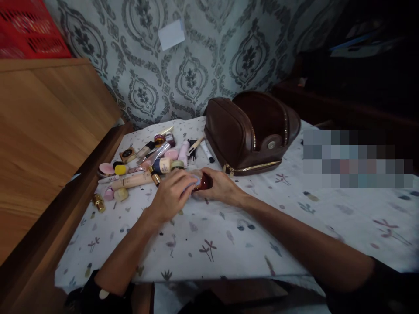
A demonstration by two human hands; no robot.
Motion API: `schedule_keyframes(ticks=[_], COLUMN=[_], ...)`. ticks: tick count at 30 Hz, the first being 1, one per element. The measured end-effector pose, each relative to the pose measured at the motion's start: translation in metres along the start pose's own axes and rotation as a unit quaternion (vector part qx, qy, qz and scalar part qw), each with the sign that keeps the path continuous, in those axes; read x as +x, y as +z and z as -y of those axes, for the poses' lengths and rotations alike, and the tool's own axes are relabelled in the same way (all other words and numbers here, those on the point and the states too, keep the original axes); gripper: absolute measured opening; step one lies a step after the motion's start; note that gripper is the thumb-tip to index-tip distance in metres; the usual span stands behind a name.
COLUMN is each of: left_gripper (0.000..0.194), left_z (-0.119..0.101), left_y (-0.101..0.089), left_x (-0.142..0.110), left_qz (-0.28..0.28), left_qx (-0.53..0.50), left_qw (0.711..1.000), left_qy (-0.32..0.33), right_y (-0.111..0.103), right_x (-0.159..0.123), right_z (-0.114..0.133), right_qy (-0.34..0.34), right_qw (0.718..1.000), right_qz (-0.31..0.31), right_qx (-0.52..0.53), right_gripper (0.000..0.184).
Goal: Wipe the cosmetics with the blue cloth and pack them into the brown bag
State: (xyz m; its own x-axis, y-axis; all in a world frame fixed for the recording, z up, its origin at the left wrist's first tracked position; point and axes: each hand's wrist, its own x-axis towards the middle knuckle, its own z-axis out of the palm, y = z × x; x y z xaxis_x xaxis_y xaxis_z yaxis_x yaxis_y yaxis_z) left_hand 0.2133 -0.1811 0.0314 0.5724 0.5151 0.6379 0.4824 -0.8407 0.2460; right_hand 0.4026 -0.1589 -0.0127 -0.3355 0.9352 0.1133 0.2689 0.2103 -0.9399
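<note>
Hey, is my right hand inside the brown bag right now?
No, your right hand holds a small reddish-brown container outside the brown bag, over the patterned cloth.

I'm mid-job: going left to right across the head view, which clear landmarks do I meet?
Red crate, small gold item, yellow piece, left hand, brown bag. The right hand overlaps the bag's span, so it is left out.

We see smooth brown leather-look material, softly shiny, on the cosmetic bag [225, 131]; shiny gold metal on its zipper [258, 166]; a matt finish on the cloth-covered tabletop [229, 257]; grained wood on the panel [49, 113]; a glossy finish on the reddish-brown container [206, 182].
</note>
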Motion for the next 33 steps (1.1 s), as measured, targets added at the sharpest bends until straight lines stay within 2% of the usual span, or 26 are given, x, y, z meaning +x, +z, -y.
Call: schedule_keyframes(ticks=[3,7,10,12,14,17,19,24,28,33], left_gripper=[0.015,0.014,0.024,0.044,0.053,0.044,0.037,0.031,0.028,0.024], left_z=[0.001,0.007,0.011,0.013,0.014,0.014,0.015,0.018,0.017,0.014], left_y=[0.001,0.002,0.006,0.01,0.013,0.014,0.013,0.01,0.008,0.007], left_x=[0.0,-0.001,-0.003,-0.005,-0.007,-0.007,-0.007,-0.007,-0.006,-0.005], left_qz=[-0.039,-0.083,-0.071,-0.046,-0.033,-0.05,-0.067,-0.089,-0.092,-0.089], left_qx=[-0.006,-0.013,-0.027,-0.031,-0.026,-0.011,-0.007,-0.01,-0.022,-0.038], left_qw=[0.999,0.996,0.996,0.997,0.998,0.998,0.997,0.995,0.995,0.994], left_qy=[-0.002,-0.042,-0.054,-0.047,-0.042,-0.048,-0.046,-0.037,-0.043,-0.051], right_y=[0.001,0.001,0.001,0.0,0.0,-0.001,-0.002,-0.007,-0.01,-0.013], right_x=[0.002,0.0,-0.002,-0.002,-0.002,0.0,0.001,0.0,0.0,-0.002], right_z=[-0.005,0.001,0.006,0.006,0.006,0.007,0.009,0.011,0.009,0.013], right_qy=[0.012,0.043,0.071,0.089,0.108,0.143,0.151,0.101,0.073,0.099], right_qw=[0.992,0.956,0.935,0.929,0.924,0.914,0.917,0.944,0.949,0.952], right_qz=[0.006,0.015,0.029,0.042,0.051,0.074,0.085,0.086,0.081,0.075], right_qx=[0.123,0.288,0.347,0.356,0.364,0.373,0.359,0.302,0.294,0.279], right_gripper=[0.041,0.051,0.062,0.056,0.048,0.054,0.062,0.061,0.061,0.061])
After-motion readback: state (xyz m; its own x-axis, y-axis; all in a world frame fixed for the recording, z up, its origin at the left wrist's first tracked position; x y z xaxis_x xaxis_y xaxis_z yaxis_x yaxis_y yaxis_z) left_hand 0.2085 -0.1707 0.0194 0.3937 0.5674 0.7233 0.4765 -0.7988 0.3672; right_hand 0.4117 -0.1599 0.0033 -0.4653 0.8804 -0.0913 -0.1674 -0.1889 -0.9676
